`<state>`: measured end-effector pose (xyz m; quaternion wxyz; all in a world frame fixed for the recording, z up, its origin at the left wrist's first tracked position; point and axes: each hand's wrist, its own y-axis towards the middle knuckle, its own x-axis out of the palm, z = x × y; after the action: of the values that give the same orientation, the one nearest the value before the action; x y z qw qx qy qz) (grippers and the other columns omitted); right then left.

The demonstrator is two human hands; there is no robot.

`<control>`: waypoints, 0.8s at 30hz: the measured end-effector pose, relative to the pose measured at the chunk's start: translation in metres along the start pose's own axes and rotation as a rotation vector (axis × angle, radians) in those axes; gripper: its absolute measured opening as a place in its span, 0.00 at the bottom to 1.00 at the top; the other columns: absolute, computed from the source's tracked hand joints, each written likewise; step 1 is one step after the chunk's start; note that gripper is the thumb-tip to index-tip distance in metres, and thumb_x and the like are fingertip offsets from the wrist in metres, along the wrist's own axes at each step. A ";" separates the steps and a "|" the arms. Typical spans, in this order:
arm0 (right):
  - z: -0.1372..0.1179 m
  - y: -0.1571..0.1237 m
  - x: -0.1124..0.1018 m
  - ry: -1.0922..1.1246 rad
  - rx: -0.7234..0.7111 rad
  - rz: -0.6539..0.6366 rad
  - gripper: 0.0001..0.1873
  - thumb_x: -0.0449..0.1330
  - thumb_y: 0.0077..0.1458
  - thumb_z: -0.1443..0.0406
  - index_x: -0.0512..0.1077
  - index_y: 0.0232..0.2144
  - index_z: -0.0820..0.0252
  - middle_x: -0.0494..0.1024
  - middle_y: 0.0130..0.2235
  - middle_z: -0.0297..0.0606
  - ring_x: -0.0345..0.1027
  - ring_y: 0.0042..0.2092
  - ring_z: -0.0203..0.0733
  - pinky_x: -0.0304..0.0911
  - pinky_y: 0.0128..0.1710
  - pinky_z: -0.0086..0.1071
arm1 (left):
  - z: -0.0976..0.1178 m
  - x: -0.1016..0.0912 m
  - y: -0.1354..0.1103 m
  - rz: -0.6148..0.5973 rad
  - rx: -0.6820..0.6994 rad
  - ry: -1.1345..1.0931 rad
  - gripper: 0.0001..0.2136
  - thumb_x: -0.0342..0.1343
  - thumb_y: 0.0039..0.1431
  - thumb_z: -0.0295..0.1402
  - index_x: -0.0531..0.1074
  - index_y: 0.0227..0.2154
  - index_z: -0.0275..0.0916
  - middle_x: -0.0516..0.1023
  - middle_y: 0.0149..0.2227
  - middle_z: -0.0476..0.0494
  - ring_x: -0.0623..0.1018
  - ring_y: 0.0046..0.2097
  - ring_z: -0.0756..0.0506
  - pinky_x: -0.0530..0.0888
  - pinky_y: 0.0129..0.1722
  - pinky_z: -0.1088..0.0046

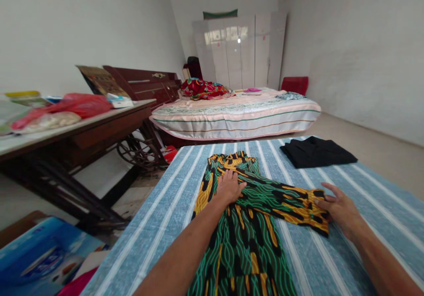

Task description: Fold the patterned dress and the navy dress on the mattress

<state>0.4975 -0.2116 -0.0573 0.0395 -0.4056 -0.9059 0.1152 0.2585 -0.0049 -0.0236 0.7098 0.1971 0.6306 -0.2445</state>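
Two garments lie on the blue white-striped cloth cover (159, 225): one green, yellow and black wavy-patterned cloth garment (245, 243) at centre, one folded black cloth garment (316, 152) at two o'clock. The left hand (228, 189) presses flat on the patterned one (grip apart); the right hand (339, 207) has its grip clamped on the sleeve end at three o'clock.

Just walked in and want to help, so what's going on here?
A person has a green, yellow and black patterned garment spread on a blue striped sheet. The left hand lies flat on its upper part; the right hand touches the end of a sleeve stretched sideways, grip unclear. A folded black garment lies apart, farther back on the right.
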 end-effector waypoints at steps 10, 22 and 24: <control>-0.002 0.001 0.002 0.239 0.032 -0.032 0.45 0.67 0.32 0.67 0.59 0.55 0.52 0.79 0.29 0.32 0.74 0.30 0.47 0.71 0.29 0.37 | -0.013 0.014 0.015 -0.016 -0.046 -0.012 0.33 0.33 0.59 0.54 0.51 0.60 0.36 0.46 0.65 0.35 0.46 0.65 0.38 0.48 0.60 0.52; -0.028 -0.017 0.013 0.075 -0.101 0.010 0.40 0.66 0.33 0.64 0.63 0.53 0.56 0.79 0.29 0.36 0.74 0.30 0.47 0.70 0.27 0.33 | -0.021 0.023 0.038 -0.068 -0.111 -0.019 0.34 0.33 0.59 0.53 0.49 0.61 0.34 0.44 0.66 0.35 0.45 0.66 0.39 0.46 0.61 0.53; -0.048 -0.040 0.021 0.026 -0.224 -0.058 0.38 0.65 0.37 0.62 0.62 0.54 0.54 0.79 0.33 0.38 0.74 0.33 0.48 0.71 0.29 0.35 | -0.020 0.023 0.038 -0.070 -0.112 -0.029 0.34 0.34 0.58 0.54 0.49 0.61 0.34 0.44 0.66 0.35 0.45 0.66 0.38 0.46 0.61 0.52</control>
<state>0.4621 -0.2132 -0.0010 0.0088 -0.3824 -0.9239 0.0067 0.2668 0.0353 -0.0496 0.7197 0.1314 0.6394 -0.2365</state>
